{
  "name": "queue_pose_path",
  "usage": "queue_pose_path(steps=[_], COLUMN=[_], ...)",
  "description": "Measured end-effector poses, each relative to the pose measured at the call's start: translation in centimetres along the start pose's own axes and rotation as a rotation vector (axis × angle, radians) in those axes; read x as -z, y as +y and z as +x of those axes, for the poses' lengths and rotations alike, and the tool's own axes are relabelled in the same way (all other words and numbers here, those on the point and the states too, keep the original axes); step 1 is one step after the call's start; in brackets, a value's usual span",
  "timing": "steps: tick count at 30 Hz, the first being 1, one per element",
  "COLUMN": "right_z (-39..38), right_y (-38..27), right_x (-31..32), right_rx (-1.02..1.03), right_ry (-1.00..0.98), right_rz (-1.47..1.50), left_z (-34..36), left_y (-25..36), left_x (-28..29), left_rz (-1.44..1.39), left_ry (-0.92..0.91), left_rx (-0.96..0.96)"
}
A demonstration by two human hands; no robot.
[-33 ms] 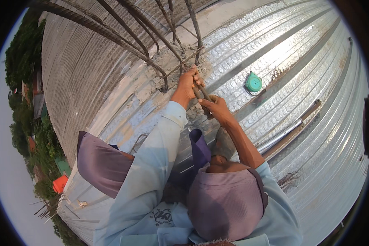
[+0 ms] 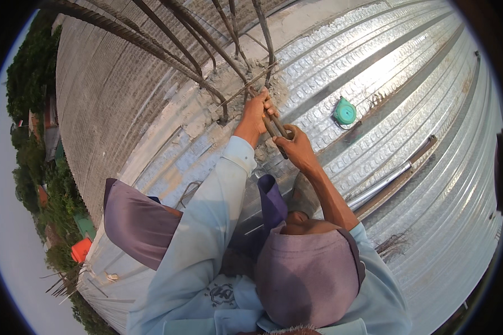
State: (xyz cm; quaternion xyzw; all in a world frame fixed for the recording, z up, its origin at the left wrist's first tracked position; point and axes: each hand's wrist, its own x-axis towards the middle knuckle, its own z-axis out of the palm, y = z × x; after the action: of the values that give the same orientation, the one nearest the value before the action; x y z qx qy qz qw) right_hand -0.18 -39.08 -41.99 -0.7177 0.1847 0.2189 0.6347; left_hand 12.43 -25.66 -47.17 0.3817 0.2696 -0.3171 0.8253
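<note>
1. Pincers (image 2: pixel 270 127), judging by the paired dark handles: slanting between both hands, just below the feet of the rebar (image 2: pixel 263 22), near the concrete-strewn upper-left edge of the metal decking (image 2: pixel 458 234); head mostly hidden by fingers.
2. Probably rigid, fairly heavy and hardly fragile; perhaps a little slippery with dust or sweat.
3. Best taken far down the handles for leverage, clear of the pivot, with a lighter steadying hold higher up.
4. Left hand (image 2: pixel 254 113): wrapped round the upper part, close to a thin bar (image 2: pixel 235 96) crossing the rebar.
5. Right hand (image 2: pixel 296 148): grasping the lower handles, thumb and fingers curled about.
6. Farther out, toward the decking's right edge: green tape measure (image 2: pixel 345 113), then silvery tube (image 2: pixel 383 184), both lying untouched.
</note>
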Motion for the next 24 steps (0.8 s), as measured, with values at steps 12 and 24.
queue_pose_path(steps=[12, 24], right_z=[2.4, -0.1], right_y=[5.4, 4.8], right_x=[-0.1, -4.6], right_rx=[-0.364, -0.211], right_ry=[-0.482, 0.006], right_rz=[1.07, 0.798], left_z=[-2.4, -1.2], left_y=[-0.2, -0.5], left_x=[-1.3, 0.7], left_rz=[0.102, 0.785], left_ry=[0.031, 0.415], left_rx=[-0.065, -0.364])
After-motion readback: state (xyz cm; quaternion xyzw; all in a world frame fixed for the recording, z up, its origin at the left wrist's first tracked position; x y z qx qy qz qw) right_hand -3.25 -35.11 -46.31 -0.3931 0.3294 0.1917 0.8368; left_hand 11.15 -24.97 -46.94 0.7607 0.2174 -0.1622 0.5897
